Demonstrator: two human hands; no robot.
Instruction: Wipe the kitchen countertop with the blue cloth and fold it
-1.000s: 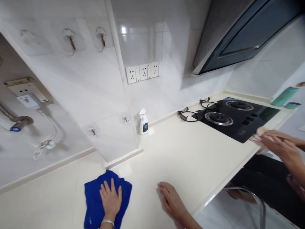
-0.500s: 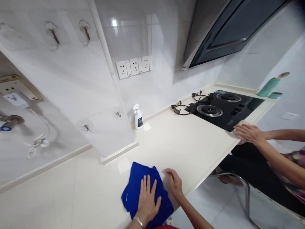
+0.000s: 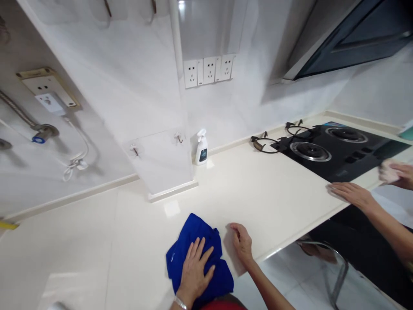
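A bright blue folded cloth with a small white mark lies on the cream countertop. My left hand rests flat on top of it, palm down and fingers spread, with a bracelet at the wrist. Just right of the cloth, my right hand is turned on its side over the counter near the front edge. Its fingers are loosely bent, and no object shows in it.
By the wall stands a white spray bottle. Two pan supports sit off the black gas hob. A co-worker's hand touches the counter edge; their other holds a pale cloth. A metal-framed chair stands below.
The view has swung left. The co-worker's hands, together before, are now apart, one moved right along the hob with the pale cloth. My hands keep almost the same place at the blue cloth.
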